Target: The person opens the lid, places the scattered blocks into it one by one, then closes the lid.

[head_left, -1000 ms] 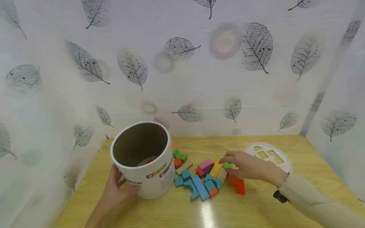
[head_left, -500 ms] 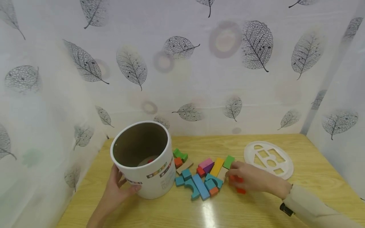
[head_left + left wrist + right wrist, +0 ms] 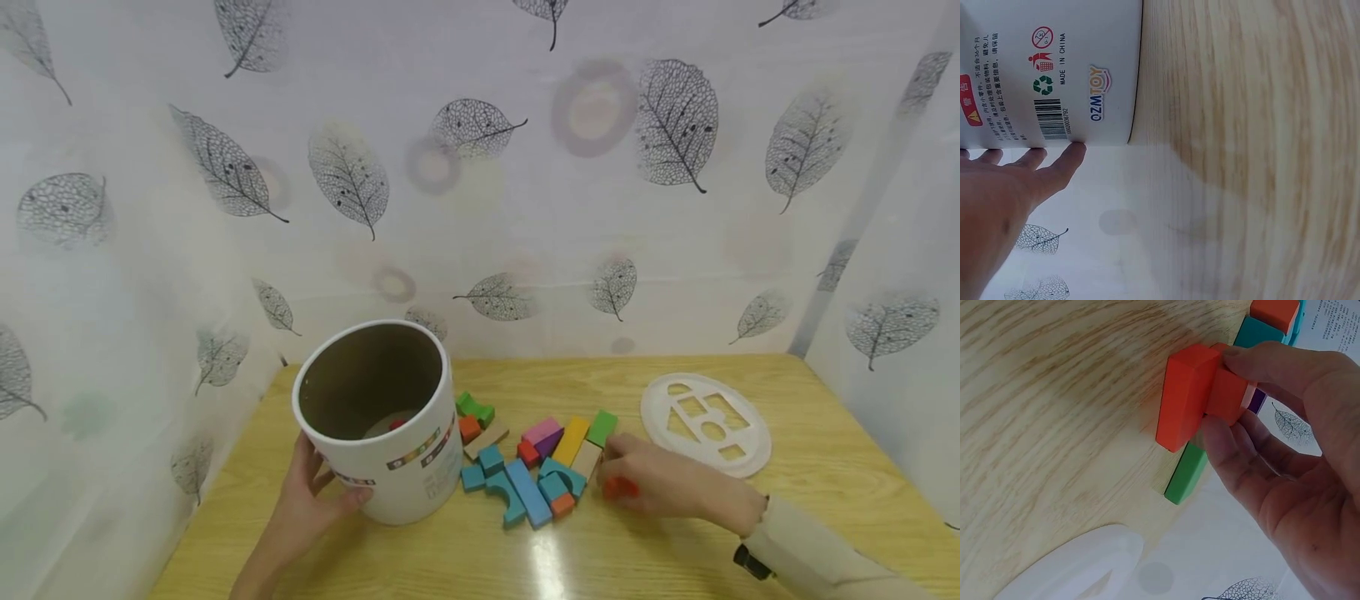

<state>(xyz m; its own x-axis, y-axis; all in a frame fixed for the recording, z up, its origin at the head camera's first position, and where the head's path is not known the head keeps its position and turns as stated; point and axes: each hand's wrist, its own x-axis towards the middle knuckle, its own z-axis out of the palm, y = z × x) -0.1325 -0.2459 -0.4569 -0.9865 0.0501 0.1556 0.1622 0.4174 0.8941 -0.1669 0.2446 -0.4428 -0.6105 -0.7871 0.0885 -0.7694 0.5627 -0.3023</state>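
My left hand (image 3: 309, 500) grips the side of a white round bucket (image 3: 408, 479), thumb on the front and fingers round the left. Small print and a barcode show on the bucket's wall in the left wrist view. Inside it lies something red (image 3: 397, 423), mostly hidden. At the right end of the block pile, my right hand (image 3: 667, 482) pinches an orange-red block (image 3: 1227, 394) between thumb and fingers. A longer red block (image 3: 1186, 400) stands right against it in the right wrist view. A green block (image 3: 602, 428) lies just beyond my fingers.
Loose toy blocks lie between bucket and right hand, among them a blue bar (image 3: 528, 493), a yellow bar (image 3: 572, 440) and a teal arch (image 3: 507, 498). A white disc with cut-out shapes (image 3: 652, 417) lies at the right on the wooden table (image 3: 420, 567). A leaf-patterned curtain (image 3: 480, 217) encloses the back.
My right hand has moved from above the yellow and green blocks down toward the viewer, onto the red blocks, and its fingers have closed there. The left hand and bucket stay put.
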